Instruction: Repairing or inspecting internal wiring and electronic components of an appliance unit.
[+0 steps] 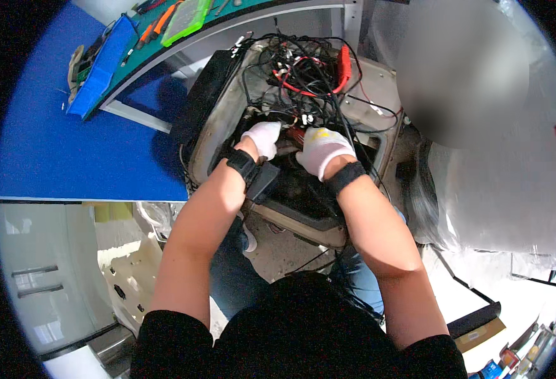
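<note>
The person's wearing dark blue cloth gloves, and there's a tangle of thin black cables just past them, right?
Not dark blue: the head view shows white cloth gloves on the left grip and right grip. The tangle of thin black cables is indeed just past them.

1 head-worn fisheye view, facing down, near the hands [325, 150]

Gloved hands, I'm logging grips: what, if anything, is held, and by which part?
Cannot be told: left hand and right hand are near the cable tangle, contact unclear.
</note>
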The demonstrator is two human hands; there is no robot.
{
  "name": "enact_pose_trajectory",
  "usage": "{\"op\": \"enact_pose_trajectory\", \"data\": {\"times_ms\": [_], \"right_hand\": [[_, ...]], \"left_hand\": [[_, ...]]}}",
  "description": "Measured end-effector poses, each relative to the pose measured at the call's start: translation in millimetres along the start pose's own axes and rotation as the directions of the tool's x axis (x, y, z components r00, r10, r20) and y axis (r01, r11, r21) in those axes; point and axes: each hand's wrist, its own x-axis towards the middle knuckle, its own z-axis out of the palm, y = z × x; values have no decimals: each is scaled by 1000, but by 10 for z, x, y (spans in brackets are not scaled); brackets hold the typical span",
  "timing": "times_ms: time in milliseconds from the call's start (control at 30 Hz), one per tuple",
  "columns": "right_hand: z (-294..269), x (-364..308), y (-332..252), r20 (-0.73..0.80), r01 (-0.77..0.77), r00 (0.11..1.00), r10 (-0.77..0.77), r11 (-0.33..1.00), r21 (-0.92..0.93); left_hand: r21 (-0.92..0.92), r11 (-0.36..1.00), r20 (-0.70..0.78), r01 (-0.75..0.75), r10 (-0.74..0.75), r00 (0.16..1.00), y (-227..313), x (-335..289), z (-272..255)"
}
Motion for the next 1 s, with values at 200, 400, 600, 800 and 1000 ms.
{"op": "enact_pose_trajectory", "data": {"times_ms": [200,400,600,800,1000], "right_hand": [[29,60,100,46,15,999,-13,999,-37],[59,84,40,56,31,998,-29,999,-31],[50,47,64,72,38,997,-30,994,-106],[-26,45,-60,140,-29,989,50,989,-143],[-166,-155,-74,55,56,997,-47,984,-171]], "left_hand": [[-52,984,-46,-171,169,985,-290,180,309],[154,986,-6,68,-68,998,-176,66,105],[213,977,34,-9,1,999,-65,54,22],[96,989,-13,113,-112,994,28,-70,-202],[-954,-207,-104,-218,-453,885,134,-482,-196]]}}
